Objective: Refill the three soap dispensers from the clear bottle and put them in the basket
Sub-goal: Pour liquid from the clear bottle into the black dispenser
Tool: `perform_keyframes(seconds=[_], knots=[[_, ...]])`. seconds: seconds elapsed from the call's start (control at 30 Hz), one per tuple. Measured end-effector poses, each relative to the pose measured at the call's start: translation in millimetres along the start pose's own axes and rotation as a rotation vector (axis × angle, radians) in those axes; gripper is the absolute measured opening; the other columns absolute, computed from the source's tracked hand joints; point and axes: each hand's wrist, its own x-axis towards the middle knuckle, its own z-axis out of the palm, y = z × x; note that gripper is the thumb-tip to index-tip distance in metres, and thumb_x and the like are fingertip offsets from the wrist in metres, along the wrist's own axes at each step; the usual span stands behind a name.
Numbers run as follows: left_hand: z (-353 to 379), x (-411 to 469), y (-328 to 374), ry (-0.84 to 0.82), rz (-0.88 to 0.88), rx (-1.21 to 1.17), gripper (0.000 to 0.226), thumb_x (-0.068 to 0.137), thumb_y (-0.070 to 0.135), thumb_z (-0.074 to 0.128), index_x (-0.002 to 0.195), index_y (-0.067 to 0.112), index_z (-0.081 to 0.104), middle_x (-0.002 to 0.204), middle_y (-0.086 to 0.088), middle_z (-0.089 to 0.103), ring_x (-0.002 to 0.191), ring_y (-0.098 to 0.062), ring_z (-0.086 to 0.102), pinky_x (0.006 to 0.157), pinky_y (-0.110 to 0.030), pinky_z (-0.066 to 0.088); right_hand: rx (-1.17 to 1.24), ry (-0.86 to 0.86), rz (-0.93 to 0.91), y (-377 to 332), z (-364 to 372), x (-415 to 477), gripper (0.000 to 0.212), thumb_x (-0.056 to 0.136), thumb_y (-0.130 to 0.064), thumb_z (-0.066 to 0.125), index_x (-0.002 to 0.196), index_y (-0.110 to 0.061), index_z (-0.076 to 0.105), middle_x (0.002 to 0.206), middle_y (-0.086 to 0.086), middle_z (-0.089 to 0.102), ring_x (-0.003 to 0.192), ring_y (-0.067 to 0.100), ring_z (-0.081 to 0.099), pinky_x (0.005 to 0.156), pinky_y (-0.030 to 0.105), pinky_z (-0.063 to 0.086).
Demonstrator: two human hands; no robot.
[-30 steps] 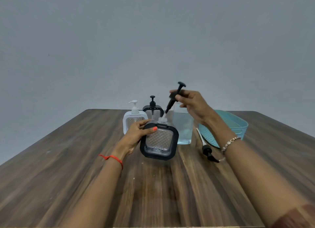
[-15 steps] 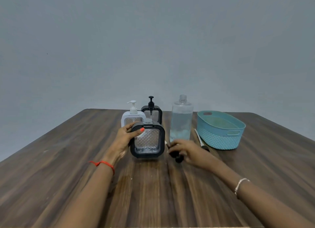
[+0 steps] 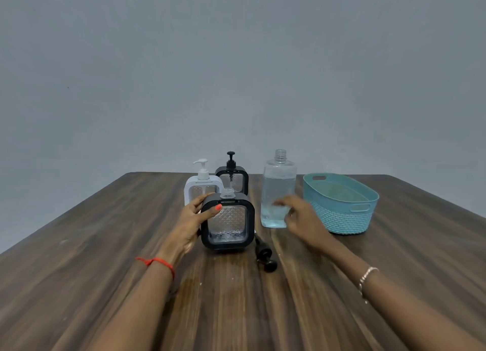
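My left hand (image 3: pixel 193 220) grips the left side of a black-framed square dispenser (image 3: pixel 228 223), which stands upright on the table with its neck uncapped. Its black pump (image 3: pixel 264 256) lies flat on the wood just to its right. My right hand (image 3: pixel 302 219), fingers spread, is blurred at the lower right side of the clear bottle (image 3: pixel 276 190), which stands uncapped and partly full of clear liquid. Behind stand a white dispenser (image 3: pixel 202 183) and a second black dispenser (image 3: pixel 232 176), both with pumps fitted.
A teal woven basket (image 3: pixel 342 216) sits on the dark wooden table (image 3: pixel 105 245) right of the clear bottle. A plain grey wall rises behind the table's far edge.
My right hand pulled the black pump out of the dispenser, laid it on the table to the dispenser's right, and has moved up to the clear bottle. The dispenser now stands upright.
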Motion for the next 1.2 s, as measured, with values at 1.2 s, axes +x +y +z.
perform_keyframes(seconds=[1.2], knots=[[38.9,15.2,10.4,0.377,0.314,0.391,0.056,0.055,0.015,0.088,0.106,0.012,0.063,0.104,-0.006,0.068,0.098,-0.021,0.064,0.089,-0.037,0.053,-0.214,0.239,0.056,-17.3,-13.7,46.5,0.078,0.062,-0.020,0.078,0.131,-0.012,0.042,0.120,0.007,0.058,0.105,0.028,0.056,0.077,0.035,0.046]])
